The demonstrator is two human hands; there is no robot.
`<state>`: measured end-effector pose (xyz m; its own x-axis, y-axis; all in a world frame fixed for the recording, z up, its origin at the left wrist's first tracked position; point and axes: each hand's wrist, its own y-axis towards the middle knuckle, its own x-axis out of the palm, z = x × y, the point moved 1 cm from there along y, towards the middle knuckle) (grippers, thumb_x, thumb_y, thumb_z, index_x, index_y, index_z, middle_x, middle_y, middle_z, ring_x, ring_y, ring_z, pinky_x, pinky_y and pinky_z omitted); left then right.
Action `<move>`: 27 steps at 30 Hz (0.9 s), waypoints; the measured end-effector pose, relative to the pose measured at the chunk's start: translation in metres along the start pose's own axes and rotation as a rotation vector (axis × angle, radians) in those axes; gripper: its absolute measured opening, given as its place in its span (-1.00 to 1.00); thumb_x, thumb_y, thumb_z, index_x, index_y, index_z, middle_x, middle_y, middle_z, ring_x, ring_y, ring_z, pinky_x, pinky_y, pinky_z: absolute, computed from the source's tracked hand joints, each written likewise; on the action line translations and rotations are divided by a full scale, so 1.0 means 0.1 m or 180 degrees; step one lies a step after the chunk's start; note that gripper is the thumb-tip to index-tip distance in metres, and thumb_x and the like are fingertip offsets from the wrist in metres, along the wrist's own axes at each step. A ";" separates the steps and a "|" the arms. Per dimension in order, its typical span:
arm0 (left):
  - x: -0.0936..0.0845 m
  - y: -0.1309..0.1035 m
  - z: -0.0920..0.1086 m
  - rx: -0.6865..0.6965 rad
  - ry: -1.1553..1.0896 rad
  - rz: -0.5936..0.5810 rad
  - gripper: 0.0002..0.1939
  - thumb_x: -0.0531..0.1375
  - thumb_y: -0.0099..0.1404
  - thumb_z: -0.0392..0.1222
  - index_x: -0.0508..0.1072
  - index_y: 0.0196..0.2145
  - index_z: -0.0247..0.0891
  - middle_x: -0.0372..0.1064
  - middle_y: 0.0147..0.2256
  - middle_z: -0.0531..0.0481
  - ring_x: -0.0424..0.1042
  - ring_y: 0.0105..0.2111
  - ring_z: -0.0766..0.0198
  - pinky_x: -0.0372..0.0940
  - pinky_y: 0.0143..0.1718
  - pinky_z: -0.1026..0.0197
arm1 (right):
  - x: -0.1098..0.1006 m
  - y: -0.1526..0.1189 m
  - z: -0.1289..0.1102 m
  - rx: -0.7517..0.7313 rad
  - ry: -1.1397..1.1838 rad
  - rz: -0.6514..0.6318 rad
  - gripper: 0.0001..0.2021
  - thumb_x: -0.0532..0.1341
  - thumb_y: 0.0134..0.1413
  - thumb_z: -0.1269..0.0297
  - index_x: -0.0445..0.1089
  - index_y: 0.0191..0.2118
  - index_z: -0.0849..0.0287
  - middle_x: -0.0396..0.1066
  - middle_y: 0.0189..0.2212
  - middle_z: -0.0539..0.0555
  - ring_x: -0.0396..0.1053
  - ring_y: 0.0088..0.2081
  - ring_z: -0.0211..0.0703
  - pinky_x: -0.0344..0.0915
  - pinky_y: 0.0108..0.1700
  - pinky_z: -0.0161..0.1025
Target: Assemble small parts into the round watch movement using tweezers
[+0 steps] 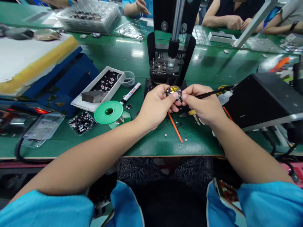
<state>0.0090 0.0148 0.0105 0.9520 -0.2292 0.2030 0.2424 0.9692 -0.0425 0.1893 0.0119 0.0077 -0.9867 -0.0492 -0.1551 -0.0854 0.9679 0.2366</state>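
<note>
My left hand [157, 105] is closed round the edge of a small round watch-like module [174, 92], thumb on its face. Yellow and dark parts show on the module's upper side. My right hand [201, 102] is closed, its fingertips at the module's right edge. Slim black tweezers [214, 92] lie in the right hand, their rear end pointing right; their tips are hidden by the fingers. Both hands are above the green bench, just in front of a black press [165, 66]. An orange stick [175, 127] lies below the hands.
Left of the hands are a green solder spool [104, 113], a paint marker [131, 93], a white box [79, 102] of small parts, a clear cup [129, 82] and a parts tray [82, 123]. A black box-shaped device [267, 97] stands right. Other people's hands [235, 23] rest across the bench.
</note>
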 end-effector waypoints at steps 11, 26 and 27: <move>-0.04 0.05 -0.06 0.0334 0.0092 -0.0170 -0.85 0.30 0.55 -0.43 0.44 -0.17 -0.24 0.60 -0.43 0.12 0.53 -0.54 0.46 0.37 -0.51 0.45 | -0.01 0.00 -0.08 0.0056 -0.0143 -0.0029 -0.94 0.42 0.14 0.32 0.59 -0.36 0.12 0.59 -0.46 -0.02 0.45 -0.41 -0.25 0.38 -0.32 -0.25; -0.07 0.03 -0.19 0.1176 0.1315 -0.0025 -0.91 0.28 0.47 -0.33 0.45 -0.15 -0.18 0.59 -0.30 0.08 0.56 -0.39 0.31 0.44 -0.36 0.28 | 0.01 -0.02 -0.02 -0.0372 -0.1005 -0.0088 -0.90 0.27 0.15 0.35 0.40 -0.40 0.07 0.36 -0.50 -0.07 0.21 -0.46 -0.25 0.14 -0.40 -0.22; -0.08 0.01 -0.20 0.1314 0.1535 0.0047 -0.92 0.28 0.47 -0.31 0.45 -0.15 -0.18 0.59 -0.29 0.07 0.58 -0.35 0.28 0.43 -0.32 0.25 | 0.02 -0.02 -0.02 -0.0357 -0.1069 -0.0058 -0.90 0.27 0.14 0.35 0.40 -0.40 0.07 0.35 -0.51 -0.08 0.19 -0.47 -0.26 0.12 -0.40 -0.22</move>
<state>0.0054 0.0163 -0.0110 0.9552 -0.1368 -0.2624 0.2280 0.9054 0.3582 0.1868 0.0089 0.0085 -0.8858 0.0357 -0.4626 -0.1357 0.9335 0.3318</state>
